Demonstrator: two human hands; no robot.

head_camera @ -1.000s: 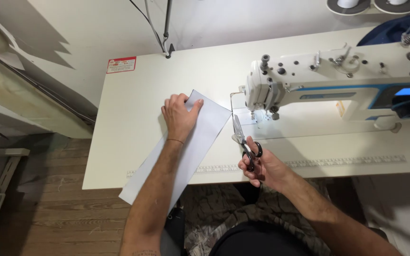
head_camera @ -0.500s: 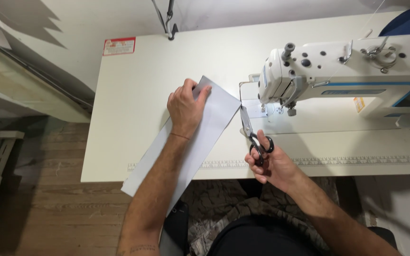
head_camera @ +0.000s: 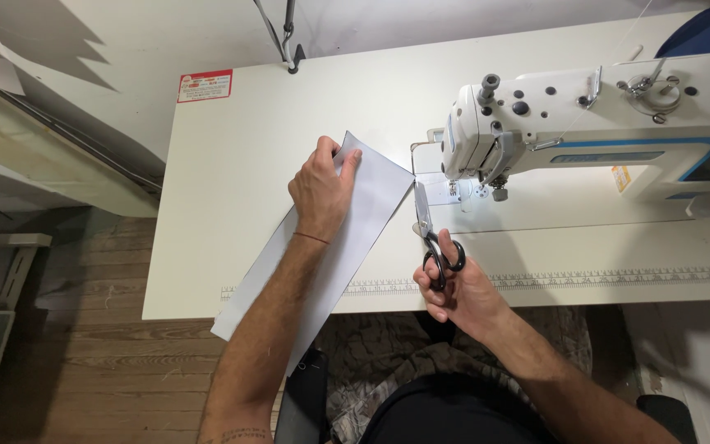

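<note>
So the long strip of pale grey fabric (head_camera: 347,238) lies diagonally on the white table (head_camera: 232,205), its long axis running from about 1 o'clock down to 7 o'clock. The top corner points up toward the sewing machine (head_camera: 585,123), and the bottom end hangs off the near table edge.

The left hand (head_camera: 322,185) is pressed flat on the upper part of the strip, fingers spread, not gripping anything, just pinning it down. The right hand (head_camera: 462,292) has its fingers through the black loops of the scissors (head_camera: 431,234). The blades point up to 12 o'clock, barely parted, tips right at the strip's right-hand edge.

Around it: the machine's head sits at about 2 o'clock from the strip, with the needle area just beside the scissor tips, so it's tight there. A printed ruler strip (head_camera: 585,278) runs along the near edge of the table, and a red label (head_camera: 205,85) is up at 11 o'clock.

Compared with half a second ago, both hands and the strip sit pretty much the same; only the view has drifted a bit.
</note>
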